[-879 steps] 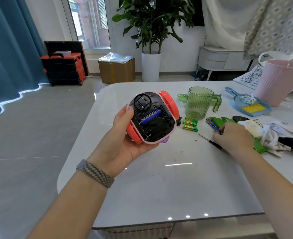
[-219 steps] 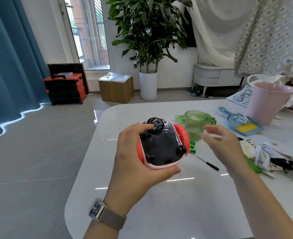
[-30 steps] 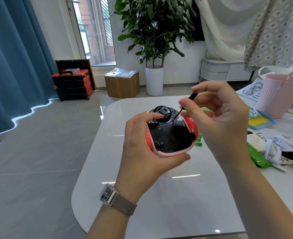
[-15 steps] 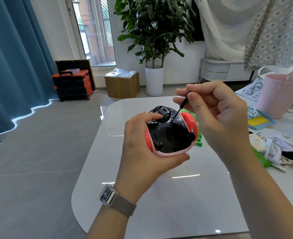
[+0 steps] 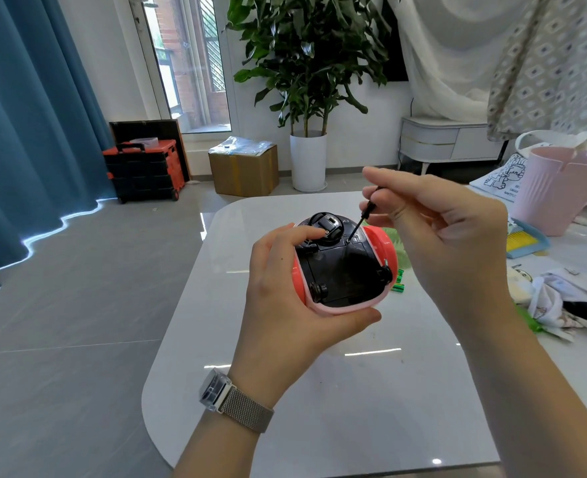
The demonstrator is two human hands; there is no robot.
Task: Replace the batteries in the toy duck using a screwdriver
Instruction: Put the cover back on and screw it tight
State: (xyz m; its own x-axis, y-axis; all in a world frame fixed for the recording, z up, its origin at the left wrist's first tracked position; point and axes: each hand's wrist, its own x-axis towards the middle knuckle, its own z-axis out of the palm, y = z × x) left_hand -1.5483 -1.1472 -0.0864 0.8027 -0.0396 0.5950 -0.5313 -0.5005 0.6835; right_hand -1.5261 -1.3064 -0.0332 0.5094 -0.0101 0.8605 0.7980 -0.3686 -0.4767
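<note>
My left hand (image 5: 285,305) grips the toy duck (image 5: 344,267) above the white table (image 5: 319,408), its black underside turned up towards me. The battery cover is on the underside, with small black wheels at its corners. My right hand (image 5: 440,243) pinches a thin black screwdriver (image 5: 363,215) between thumb and fingers. Its tip rests in a screw hole at the top right of the black underside. Green batteries (image 5: 398,281) lie on the table just behind the toy, partly hidden by it.
At the right of the table lie a pink bucket (image 5: 564,188), a blue dustpan with a yellow brush (image 5: 526,239) and a pile of cloths and green wrappers (image 5: 561,301). Beyond the table stand a potted plant (image 5: 307,160) and a cardboard box (image 5: 243,169).
My right hand has turned the screwdriver between its fingers, with the tip staying on the same screw hole. The toy has stayed in my left hand.
</note>
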